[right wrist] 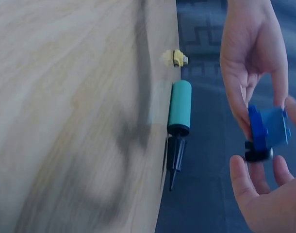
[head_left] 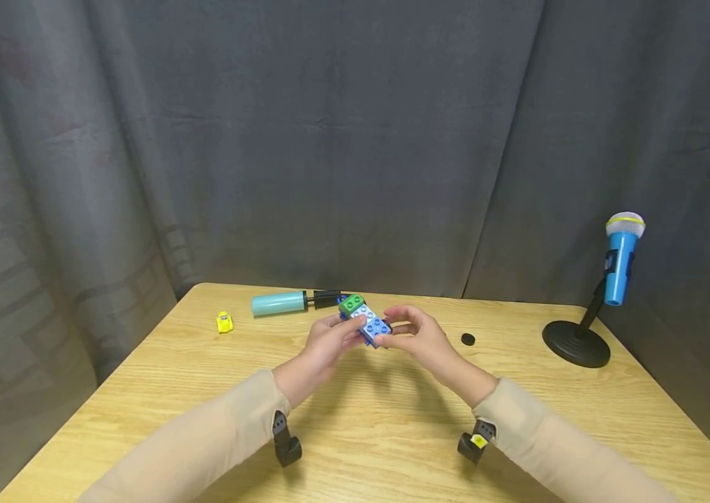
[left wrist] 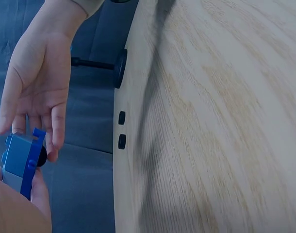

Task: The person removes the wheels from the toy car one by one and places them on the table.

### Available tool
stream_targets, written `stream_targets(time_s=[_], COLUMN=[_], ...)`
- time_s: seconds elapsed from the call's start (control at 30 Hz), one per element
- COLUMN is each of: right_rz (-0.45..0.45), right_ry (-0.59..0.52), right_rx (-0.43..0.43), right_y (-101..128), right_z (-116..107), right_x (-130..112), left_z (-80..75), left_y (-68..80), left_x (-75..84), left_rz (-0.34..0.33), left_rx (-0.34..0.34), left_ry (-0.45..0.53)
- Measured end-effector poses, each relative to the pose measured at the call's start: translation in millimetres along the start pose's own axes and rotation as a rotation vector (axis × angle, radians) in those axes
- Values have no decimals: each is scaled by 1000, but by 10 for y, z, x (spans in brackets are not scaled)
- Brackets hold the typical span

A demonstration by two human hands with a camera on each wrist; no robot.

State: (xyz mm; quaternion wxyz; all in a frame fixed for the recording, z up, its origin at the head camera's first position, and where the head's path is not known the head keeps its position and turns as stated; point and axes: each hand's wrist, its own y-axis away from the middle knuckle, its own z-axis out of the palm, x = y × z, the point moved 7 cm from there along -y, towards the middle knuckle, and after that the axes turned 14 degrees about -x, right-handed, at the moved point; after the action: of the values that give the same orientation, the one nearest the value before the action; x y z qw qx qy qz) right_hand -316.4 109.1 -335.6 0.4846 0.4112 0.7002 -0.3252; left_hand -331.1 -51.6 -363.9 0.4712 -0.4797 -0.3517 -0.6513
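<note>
My left hand [head_left: 324, 342] grips a toy car built of blocks [head_left: 364, 318], thumb on top, above the table. It has a green block, a pale block and a blue block on a dark blue base. A black wheel [right wrist: 257, 154] sits low at the base, by the end toward my right hand. My right hand [head_left: 420, 339] is around that end, its thumb tip right at the blue block [left wrist: 18, 154] and its other fingers loosely bent near the wheel. Two small black wheels [left wrist: 122, 141] lie on the table beyond, one mostly hidden in the head view.
A teal hand pump [head_left: 279, 303] with a black nozzle lies at the back of the wooden table [head_left: 355, 433]. To its left is a small yellow toy piece [head_left: 225, 322]. A blue toy microphone [head_left: 620, 269] on a black stand is at the right edge. Grey curtains hang behind.
</note>
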Motion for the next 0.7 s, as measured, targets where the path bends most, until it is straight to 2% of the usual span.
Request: stream_targets(time_s=[0.23,0.4,0.53,0.7], right_rz=[34,36,6,-57], right_ry=[59,81,123,159], right_rx=[-48,-91,-161,-338], right_y=[-62,-165,-244,-331], right_z=[-171,-278,-313,-281], right_x=[-41,-85,-132,-168], left_z=[-36,-43,-15,57], left_y=[29,43,57,75], left_x=[40,57,47,29], left_rz=[-32,-59,-99,-167], left_rx=[-19,-61,-147,-341], left_ry=[-72,-99,-108,-145])
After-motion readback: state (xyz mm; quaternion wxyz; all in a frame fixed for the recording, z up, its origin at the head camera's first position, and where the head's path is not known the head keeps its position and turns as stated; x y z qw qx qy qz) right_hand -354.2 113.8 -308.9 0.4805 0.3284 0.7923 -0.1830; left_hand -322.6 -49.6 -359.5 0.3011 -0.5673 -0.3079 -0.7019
